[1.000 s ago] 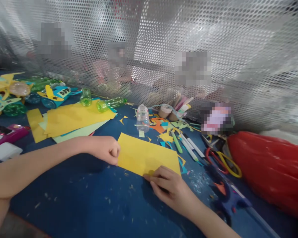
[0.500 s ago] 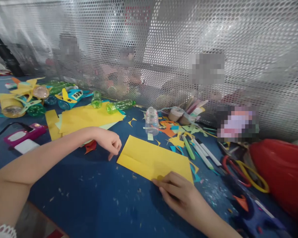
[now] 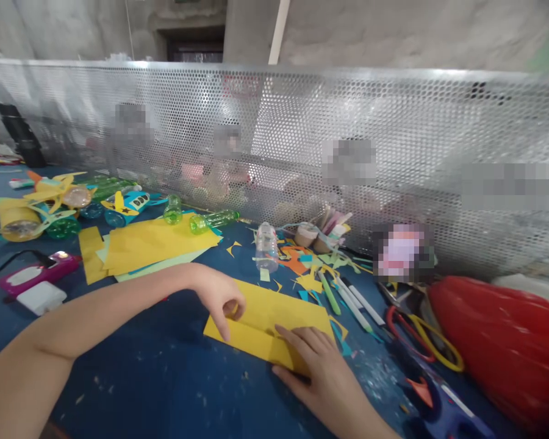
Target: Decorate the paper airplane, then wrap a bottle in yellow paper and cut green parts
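A yellow sheet of paper lies on the blue table, with a crease running along its near side. Over its left end is my left hand, its fingers loosely curled and apart and one digit pointing down onto the paper near the crease. My right hand rests on the sheet's right part with fingers stretched out. Its thumb lies at the paper's near edge. Just beyond the sheet stands a clear plastic bottle.
Yellow and green sheets are stacked at left, near green bottles and paper-winged bottle models. Markers, paper scraps, scissors and a red bag lie right. A perforated metal screen stands behind.
My left hand has moved right, from beside the sheet onto its left end. My right hand has gone from the near edge to lying farther over the paper. The camera view has tilted up.
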`<state>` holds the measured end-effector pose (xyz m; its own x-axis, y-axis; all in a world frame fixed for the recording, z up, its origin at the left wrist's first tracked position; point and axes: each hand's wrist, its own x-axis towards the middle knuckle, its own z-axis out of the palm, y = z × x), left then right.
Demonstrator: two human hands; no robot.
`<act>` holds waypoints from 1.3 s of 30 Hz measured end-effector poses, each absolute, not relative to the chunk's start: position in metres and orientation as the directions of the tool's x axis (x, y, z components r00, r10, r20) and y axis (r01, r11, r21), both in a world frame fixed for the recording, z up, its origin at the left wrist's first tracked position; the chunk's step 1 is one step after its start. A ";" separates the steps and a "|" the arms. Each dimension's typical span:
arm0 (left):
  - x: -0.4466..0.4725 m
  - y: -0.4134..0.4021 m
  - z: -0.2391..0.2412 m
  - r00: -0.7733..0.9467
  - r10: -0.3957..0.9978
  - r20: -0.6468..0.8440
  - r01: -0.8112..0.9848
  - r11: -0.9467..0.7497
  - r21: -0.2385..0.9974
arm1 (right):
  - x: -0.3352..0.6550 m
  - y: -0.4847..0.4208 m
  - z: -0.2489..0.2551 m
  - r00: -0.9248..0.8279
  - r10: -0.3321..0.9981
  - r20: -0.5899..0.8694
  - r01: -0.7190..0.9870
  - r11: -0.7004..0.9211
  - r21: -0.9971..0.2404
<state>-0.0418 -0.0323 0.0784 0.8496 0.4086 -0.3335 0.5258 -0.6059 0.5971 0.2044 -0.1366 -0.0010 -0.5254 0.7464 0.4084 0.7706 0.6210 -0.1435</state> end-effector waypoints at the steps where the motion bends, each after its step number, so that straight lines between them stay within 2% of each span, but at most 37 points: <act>1: -0.039 -0.031 0.079 0.864 0.375 -0.335 0.502 -0.591 0.632 | 0.203 -0.137 -0.001 -0.521 0.750 0.408 0.773 0.617 -0.147; 4: -0.034 -0.021 0.081 0.909 0.238 -0.342 0.416 -0.490 0.766 | 0.202 -0.138 0.002 -0.534 0.703 0.469 0.737 0.659 -0.148; 6: -0.035 -0.009 0.081 0.934 0.192 -0.300 0.351 -0.365 0.862 | 0.203 -0.140 0.006 -0.568 0.613 0.549 0.675 0.729 -0.115; 9: -0.040 0.011 0.075 0.949 0.287 -0.132 0.178 -0.138 0.974 | 0.209 -0.145 0.013 -0.598 0.461 0.656 0.571 0.819 -0.056; 10: -0.041 0.017 0.071 0.942 0.321 -0.094 0.119 -0.060 0.991 | 0.212 -0.146 0.015 -0.568 0.437 0.698 0.552 0.831 -0.071; 11: -0.043 0.022 0.067 0.933 0.352 -0.069 0.066 0.021 0.998 | 0.215 -0.148 0.016 -0.490 0.443 0.751 0.554 0.823 -0.124; 13: -0.045 0.026 0.059 0.919 0.390 -0.054 -0.020 0.185 0.982 | 0.219 -0.148 0.018 -0.187 0.557 0.809 0.574 0.731 -0.370; 14: -0.044 0.026 0.056 0.918 0.393 -0.057 -0.052 0.260 0.964 | 0.220 -0.147 0.019 0.008 0.639 0.769 0.548 0.641 -0.538; 16: -0.041 0.020 0.051 0.931 0.360 -0.063 -0.088 0.390 0.917 | 0.222 -0.143 0.018 0.316 0.776 0.546 0.393 0.416 -0.820; 18: -0.036 0.010 0.049 0.956 0.287 -0.064 -0.087 0.484 0.871 | 0.221 -0.136 0.015 0.420 0.865 0.273 0.198 0.206 -0.958; 20: -0.029 -0.003 0.046 0.968 0.238 -0.078 -0.067 0.545 0.836 | 0.221 -0.129 0.011 0.404 0.914 0.040 0.038 0.027 -0.999; 22: -0.022 -0.013 0.042 0.965 0.243 -0.101 -0.063 0.585 0.809 | 0.219 -0.124 0.007 0.336 0.934 -0.119 -0.047 -0.109 -0.993; 24: -0.017 -0.018 0.034 0.946 0.296 -0.131 -0.079 0.603 0.793 | 0.218 -0.122 0.005 0.265 0.949 -0.170 -0.032 -0.168 -0.985; 28: -0.009 -0.018 0.015 0.829 0.497 -0.256 -0.073 0.551 0.831 | 0.217 -0.121 0.000 0.141 0.983 -0.117 0.093 -0.131 -0.987; 31: -0.007 -0.018 0.009 0.734 0.593 -0.332 -0.042 0.527 0.849 | 0.217 -0.121 -0.002 0.083 0.995 -0.055 0.133 -0.066 -0.989; 35: -0.009 -0.025 0.014 0.678 0.667 -0.309 -0.033 0.448 0.894 | 0.217 -0.121 0.000 0.082 0.997 -0.016 0.150 -0.029 -0.988; 39: -0.013 -0.031 0.020 0.695 0.666 -0.271 0.001 0.375 0.927 | 0.220 -0.120 0.001 0.110 0.994 -0.015 0.127 -0.029 -0.991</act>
